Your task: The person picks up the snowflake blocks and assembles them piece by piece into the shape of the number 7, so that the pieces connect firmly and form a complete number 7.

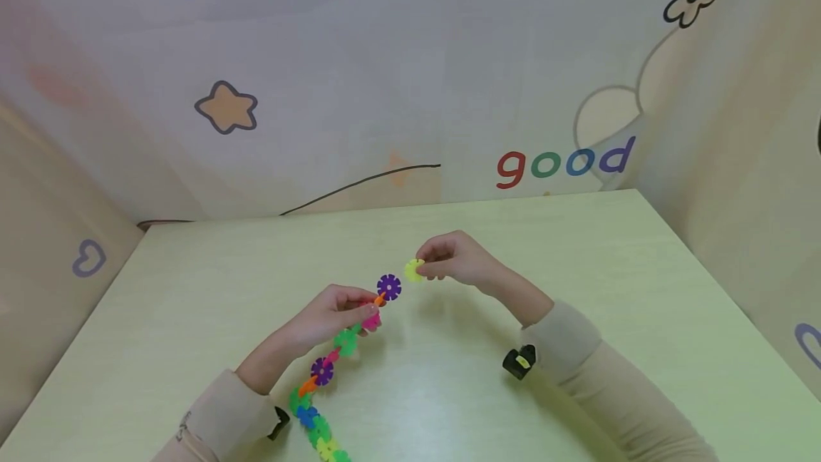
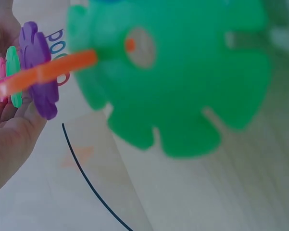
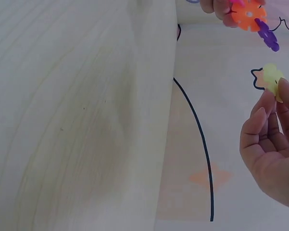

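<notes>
A chain of notched plastic snowflake discs point(image 1: 322, 371) in purple, orange, pink, green, blue and yellow runs from the lower middle of the head view up to my left hand point(image 1: 330, 316). That hand pinches the chain near its upper end, around a pink disc point(image 1: 370, 319). Past the fingers, an orange disc and then a purple disc point(image 1: 388, 287) form the tip. My right hand point(image 1: 458, 260) pinches a single yellow disc point(image 1: 413, 270) between thumb and fingers, a small gap away from the purple one. In the left wrist view a green disc point(image 2: 182, 96) looms close to the camera.
Both hands are above a pale wooden table point(image 1: 462, 376). Behind it hangs a printed cloth point(image 1: 353, 91) with a star, a flower and the word "good"; more cloth flanks both sides. A black wrist camera point(image 1: 519, 362) sits at the right cuff.
</notes>
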A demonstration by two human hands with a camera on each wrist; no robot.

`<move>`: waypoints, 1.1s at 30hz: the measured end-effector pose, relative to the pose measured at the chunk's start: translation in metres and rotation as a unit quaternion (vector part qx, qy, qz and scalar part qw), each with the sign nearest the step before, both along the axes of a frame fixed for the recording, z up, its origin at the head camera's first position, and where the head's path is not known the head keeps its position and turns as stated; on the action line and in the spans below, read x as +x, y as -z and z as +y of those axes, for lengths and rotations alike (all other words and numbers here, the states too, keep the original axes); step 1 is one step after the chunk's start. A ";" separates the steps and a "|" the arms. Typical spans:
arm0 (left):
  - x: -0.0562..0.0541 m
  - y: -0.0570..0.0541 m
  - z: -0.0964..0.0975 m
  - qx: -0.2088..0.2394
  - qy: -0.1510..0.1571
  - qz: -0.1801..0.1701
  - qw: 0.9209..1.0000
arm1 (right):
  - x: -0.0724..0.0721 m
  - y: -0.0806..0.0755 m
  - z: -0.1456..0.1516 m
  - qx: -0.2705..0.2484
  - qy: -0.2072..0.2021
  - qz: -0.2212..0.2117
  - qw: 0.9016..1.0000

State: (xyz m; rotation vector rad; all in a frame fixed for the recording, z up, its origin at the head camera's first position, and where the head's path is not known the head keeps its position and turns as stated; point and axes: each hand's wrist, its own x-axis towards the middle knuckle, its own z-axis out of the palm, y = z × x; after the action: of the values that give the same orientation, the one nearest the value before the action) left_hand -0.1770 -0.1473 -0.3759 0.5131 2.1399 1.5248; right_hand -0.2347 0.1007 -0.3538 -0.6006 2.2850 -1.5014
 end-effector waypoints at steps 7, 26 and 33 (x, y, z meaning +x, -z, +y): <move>-0.001 0.001 0.003 0.003 0.025 0.005 1.000 | 0.005 -0.003 0.003 -0.036 -0.015 0.010 0.999; 0.000 0.000 0.010 -0.003 0.039 0.022 0.999 | 0.011 -0.002 0.003 -0.032 -0.068 0.045 0.996; 0.006 0.001 0.021 -0.058 0.009 0.087 0.994 | 0.018 -0.001 0.001 -0.031 -0.054 0.062 0.996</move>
State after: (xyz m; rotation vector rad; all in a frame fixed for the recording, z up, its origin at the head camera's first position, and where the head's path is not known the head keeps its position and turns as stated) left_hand -0.1710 -0.1265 -0.3766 0.6431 2.3332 1.3805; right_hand -0.2162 0.1022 -0.3530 -0.8428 2.2631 -1.5279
